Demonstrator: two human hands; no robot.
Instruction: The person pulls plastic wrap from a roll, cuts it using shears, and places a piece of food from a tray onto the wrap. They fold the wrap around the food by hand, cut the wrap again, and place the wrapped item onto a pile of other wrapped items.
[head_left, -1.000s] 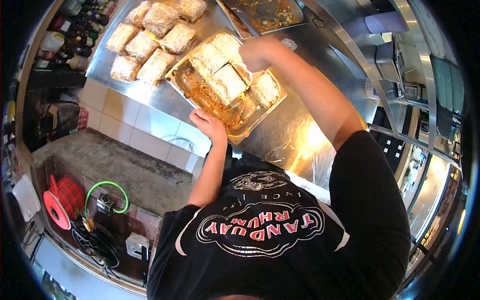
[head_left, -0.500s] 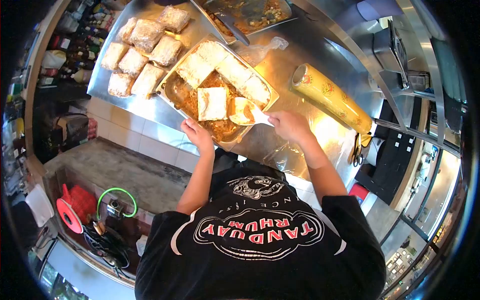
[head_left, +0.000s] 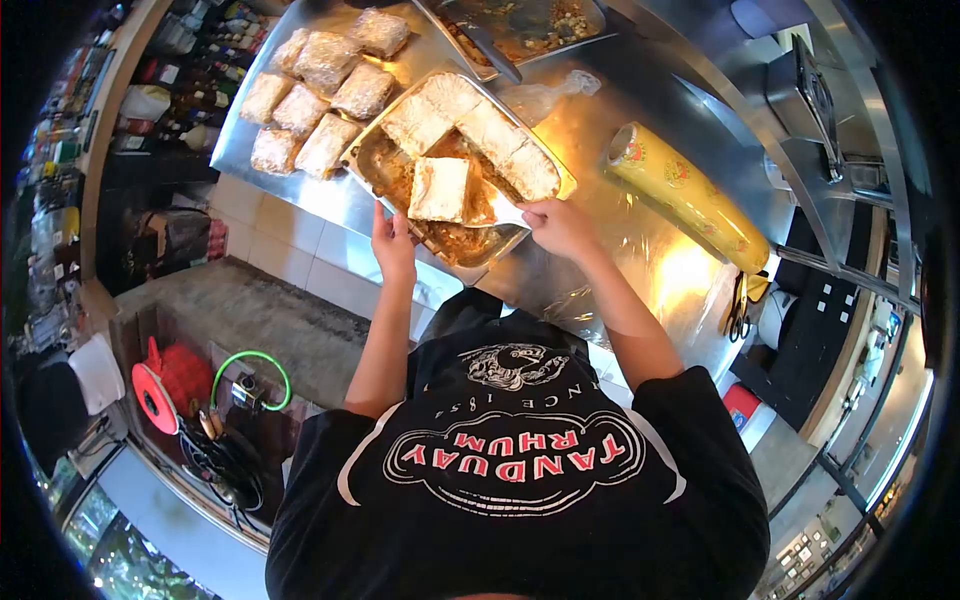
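Observation:
My right hand point(head_left: 560, 227) grips the white handle of a spatula point(head_left: 508, 212), whose sauce-smeared blade reaches under a square cut piece point(head_left: 440, 189) with a pale top. The piece sits over the metal tray point(head_left: 557, 184), beside a row of similar pale-topped pieces point(head_left: 492, 135). Orange-brown filling and scraps show on the tray's bottom. At the tray's near left edge is my left hand point(head_left: 394, 245), its fingers apart and holding nothing; whether a fingertip touches the rim I cannot tell.
Several plastic-wrapped portions point(head_left: 325, 62) lie left of the tray. Behind it is a second tray point(head_left: 590, 28) with scraps and a dark-handled utensil point(head_left: 492, 52). A yellow film roll point(head_left: 690, 198), crumpled plastic point(head_left: 580, 84) and black scissors point(head_left: 738, 310) are to the right.
The spatula blade has slid further under the square piece, which now looks raised and slightly tilted. My left hand has shifted lower along the tray's edge, with its fingers more upright.

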